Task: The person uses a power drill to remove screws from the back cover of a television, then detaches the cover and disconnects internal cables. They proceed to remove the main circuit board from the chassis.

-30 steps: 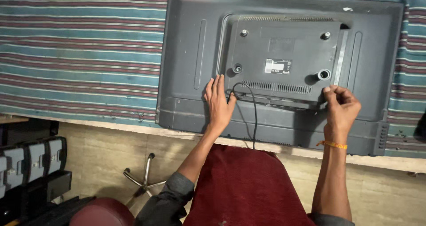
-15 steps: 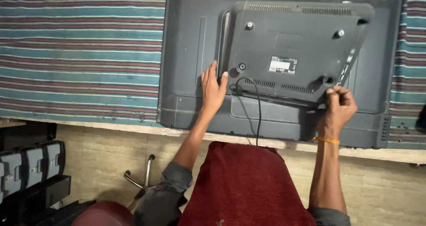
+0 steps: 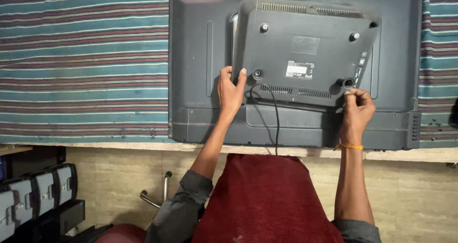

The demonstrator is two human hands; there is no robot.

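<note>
Fingers (image 3: 228,77) of the left hand (image 3: 231,94) are clamped on the left edge of a raised grey back cover (image 3: 305,47), the thumb tip resting on the cover's face near a round screw hole. Fingers (image 3: 354,94) of the right hand (image 3: 358,110) are pinched together at the cover's lower right corner, just below another round hole; whether they grip a small part there cannot be told. An orange band (image 3: 349,146) circles the right wrist.

The cover belongs to a flat grey television (image 3: 191,81) lying screen-down on a counter (image 3: 410,155). The television's long axis runs left to right across the view, and its bottom edge faces the person. The cover sits at a slight tilt against the television, with its right end higher in the view than its left, and a vent strip shows along its top and bottom edges. A white label (image 3: 299,70) sits near the cover's middle.

A thin black cable (image 3: 275,114) loops out from under the cover's lower edge and runs down over the television's near edge.

A striped cloth (image 3: 81,62) in teal, maroon and white covers the counter under the television. Below, the person's lap shows a dark red cloth (image 3: 265,200). Black boxes (image 3: 38,195) stand on the floor at lower left, near a chrome chair base (image 3: 155,197).
</note>
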